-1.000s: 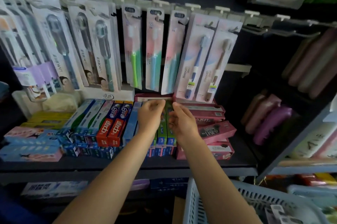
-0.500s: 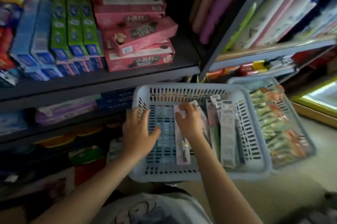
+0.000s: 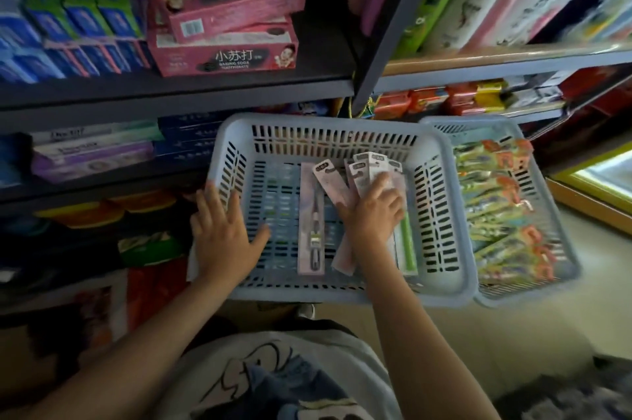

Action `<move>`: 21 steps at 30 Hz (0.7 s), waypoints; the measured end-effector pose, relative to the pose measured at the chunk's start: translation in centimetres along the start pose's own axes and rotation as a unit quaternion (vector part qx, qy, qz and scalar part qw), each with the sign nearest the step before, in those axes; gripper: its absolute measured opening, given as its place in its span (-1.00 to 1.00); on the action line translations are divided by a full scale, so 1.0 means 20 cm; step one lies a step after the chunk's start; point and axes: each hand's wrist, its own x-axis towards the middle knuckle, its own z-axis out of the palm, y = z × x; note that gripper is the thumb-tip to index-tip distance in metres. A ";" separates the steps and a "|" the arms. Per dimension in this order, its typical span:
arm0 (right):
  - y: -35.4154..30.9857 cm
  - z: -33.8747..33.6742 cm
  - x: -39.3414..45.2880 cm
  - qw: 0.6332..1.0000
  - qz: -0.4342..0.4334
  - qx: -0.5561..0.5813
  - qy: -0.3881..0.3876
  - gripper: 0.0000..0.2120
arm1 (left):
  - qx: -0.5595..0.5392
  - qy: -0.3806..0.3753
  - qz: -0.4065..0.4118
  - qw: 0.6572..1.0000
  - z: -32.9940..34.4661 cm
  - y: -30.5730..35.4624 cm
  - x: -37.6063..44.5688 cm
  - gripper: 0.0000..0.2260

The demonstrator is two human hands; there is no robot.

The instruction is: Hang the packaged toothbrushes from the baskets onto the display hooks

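Item: packaged toothbrushes (image 3: 371, 173), a fanned bunch lying flat in the near basket (image 3: 451, 214), right of centre. Long axis: running away from the person, hang-tabs at the far end toward the shelves.

Right hand (image 3: 371, 214): laid on top of the bunch, fingers spread and only slightly bent, pressing down; no closed hold visible. Nearer hand to the stock.

Single pack (image 3: 310, 218): lies alone, parallel, just left of the right hand, between the two hands.

Left hand (image 3: 222, 231): flat, fingers straight, resting over the basket's left rim; holds nothing.

Second basket (image 3: 561, 248): just beside, on the right, full of green-and-orange packs.

Display hooks: out of view, judged above.

Judgement: a pick by the right hand, lifting tab-end upward.
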 end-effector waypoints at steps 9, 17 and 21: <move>-0.18 0.10 -0.08 0.955 -0.254 -0.068 -0.138 -0.01 | -0.011 0.021 -0.018 1.000 0.01 0.00 0.00 -0.20; -0.20 0.09 -0.05 0.949 -0.269 -0.014 -0.166 0.12 | -0.035 0.022 -0.045 0.998 0.01 0.02 -0.02 -0.20; -0.20 0.03 -0.03 0.932 -0.262 0.098 -0.231 0.05 | -0.068 0.026 -0.038 0.997 0.01 0.00 -0.02 -0.24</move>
